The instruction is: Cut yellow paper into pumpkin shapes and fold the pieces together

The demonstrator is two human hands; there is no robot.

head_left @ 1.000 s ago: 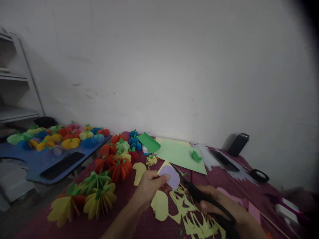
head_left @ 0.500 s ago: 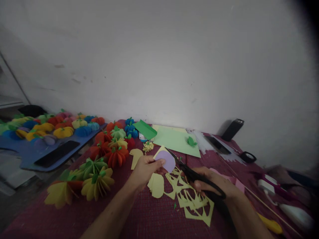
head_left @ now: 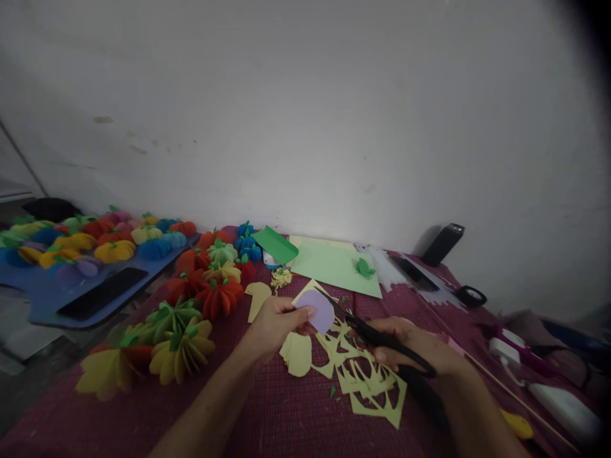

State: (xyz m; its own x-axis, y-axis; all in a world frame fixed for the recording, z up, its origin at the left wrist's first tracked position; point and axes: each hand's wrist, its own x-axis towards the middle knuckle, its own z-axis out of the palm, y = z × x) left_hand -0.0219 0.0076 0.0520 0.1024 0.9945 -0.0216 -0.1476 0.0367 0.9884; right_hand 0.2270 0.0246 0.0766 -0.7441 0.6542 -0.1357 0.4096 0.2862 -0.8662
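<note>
Background: pale wall (head_left: pixel 296 114).
Right: black cylinder (head_left: pixel 443 244), black roll (head_left: pixel 471 296). Left: dark slab (head_left: pixel 102 293) on blue table (head_left: pixel 45 300).

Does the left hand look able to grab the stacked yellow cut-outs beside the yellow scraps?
Probably yes: the stacked yellow cut-outs lie close to the left hand, with nothing seen covering them. That hand is pinching the purple paper shape, though, so it would likely need freeing first.

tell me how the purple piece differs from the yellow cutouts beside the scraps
The purple piece is gripped in the left hand; the yellow cutouts lie on the maroon tablecloth. The purple piece shows as one shape; the yellow cutouts are several, overlapping in a fanned pile. Both look like paper with rounded edges.
</note>
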